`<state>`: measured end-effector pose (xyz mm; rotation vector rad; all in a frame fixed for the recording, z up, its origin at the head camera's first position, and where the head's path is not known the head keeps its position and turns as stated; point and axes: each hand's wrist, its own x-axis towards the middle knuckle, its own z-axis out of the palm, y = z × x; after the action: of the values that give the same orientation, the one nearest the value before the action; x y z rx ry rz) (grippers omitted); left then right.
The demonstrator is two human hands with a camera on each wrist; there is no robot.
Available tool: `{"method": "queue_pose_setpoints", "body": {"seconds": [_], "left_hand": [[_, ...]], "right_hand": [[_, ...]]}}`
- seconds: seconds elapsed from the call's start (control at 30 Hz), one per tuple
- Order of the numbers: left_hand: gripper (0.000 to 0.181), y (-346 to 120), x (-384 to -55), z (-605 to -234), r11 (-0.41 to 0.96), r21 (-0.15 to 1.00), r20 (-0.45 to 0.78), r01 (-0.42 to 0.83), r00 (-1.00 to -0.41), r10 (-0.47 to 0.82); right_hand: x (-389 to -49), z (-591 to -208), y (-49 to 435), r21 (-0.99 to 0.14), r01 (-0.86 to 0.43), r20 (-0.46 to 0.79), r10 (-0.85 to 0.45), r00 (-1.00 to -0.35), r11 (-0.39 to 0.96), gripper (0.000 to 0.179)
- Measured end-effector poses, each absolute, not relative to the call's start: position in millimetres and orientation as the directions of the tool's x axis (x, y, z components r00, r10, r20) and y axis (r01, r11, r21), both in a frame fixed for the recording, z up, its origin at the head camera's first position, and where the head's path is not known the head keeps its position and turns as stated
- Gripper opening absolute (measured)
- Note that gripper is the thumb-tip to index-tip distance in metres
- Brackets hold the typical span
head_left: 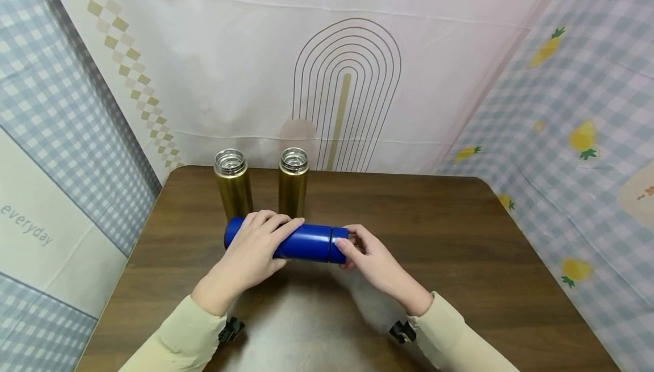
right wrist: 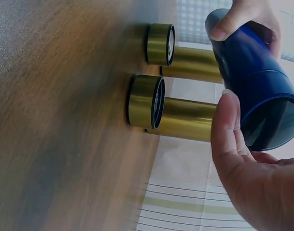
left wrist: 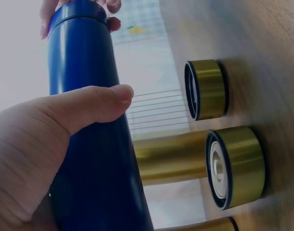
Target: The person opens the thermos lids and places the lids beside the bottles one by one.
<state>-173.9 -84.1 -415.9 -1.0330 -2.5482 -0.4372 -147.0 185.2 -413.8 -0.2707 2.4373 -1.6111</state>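
Observation:
A blue thermos bottle (head_left: 309, 241) lies sideways in the air over the table, held by both hands. My left hand (head_left: 252, 250) grips its body from above, with the thumb wrapped across the side in the left wrist view. At the other end my right hand (head_left: 375, 258) holds the blue cap (head_left: 339, 245) between thumb and fingers. A thin dark seam runs between cap and body. The right wrist view shows the cap's dark round end face (right wrist: 274, 124). Just behind stand two gold thermos bottles, the left one (head_left: 235, 190) and the right one (head_left: 293, 190), upright with uncovered steel mouths.
Two gold lids, a nearer one (left wrist: 243, 166) and a farther one (left wrist: 210, 89), sit on the wooden table (head_left: 460, 258) in front of the gold bottles. In the head view the blue bottle and hands hide them. Patterned cloth (head_left: 230, 65) hangs around the table.

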Motion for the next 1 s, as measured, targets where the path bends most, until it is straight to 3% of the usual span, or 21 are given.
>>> {"method": "queue_pose_setpoints", "body": {"seconds": [0.2, 0.43, 0.53, 0.67, 0.8, 0.9, 1.0], "left_hand": [[0.081, -83.6, -173.7, -410.6, 0.693, 0.122, 0.436, 0.71, -0.666, 0.605], [0.079, -84.4, -172.9, -407.1, 0.696, 0.141, 0.449, 0.704, -0.672, 0.589], [0.078, -85.3, -173.2, -408.7, 0.698, 0.163, 0.44, 0.698, -0.684, 0.582], [0.077, -86.5, -174.1, -411.8, 0.7, 0.195, 0.419, 0.687, -0.704, 0.574], [0.078, -87.0, -175.4, -414.8, 0.697, 0.218, 0.404, 0.683, -0.713, 0.573], [0.079, -86.5, -175.8, -416.1, 0.697, 0.21, 0.408, 0.686, -0.709, 0.575], [0.079, -85.5, -175.2, -415.1, 0.704, 0.174, 0.424, 0.689, -0.697, 0.578]], "right_hand": [[-145.7, -414.4, 187.0, -0.938, -0.071, -0.036, -0.3, -0.953, 0.338, 0.038], [-143.5, -414.2, 189.0, -0.893, -0.215, 0.075, -0.34, -0.937, 0.396, 0.052], [-143.6, -414.7, 189.5, -0.809, -0.378, 0.207, -0.382, -0.901, 0.451, 0.06], [-145.6, -418.2, 190.8, -0.62, -0.61, 0.392, -0.479, -0.785, 0.493, 0.068], [-146.6, -420.9, 192.5, -0.503, -0.698, 0.455, -0.531, -0.715, 0.51, 0.073], [-147.6, -421.1, 192.9, -0.565, -0.649, 0.424, -0.495, -0.759, 0.51, 0.077], [-149.2, -417.6, 192.0, -0.714, -0.499, 0.312, -0.415, -0.855, 0.491, 0.067]]}}
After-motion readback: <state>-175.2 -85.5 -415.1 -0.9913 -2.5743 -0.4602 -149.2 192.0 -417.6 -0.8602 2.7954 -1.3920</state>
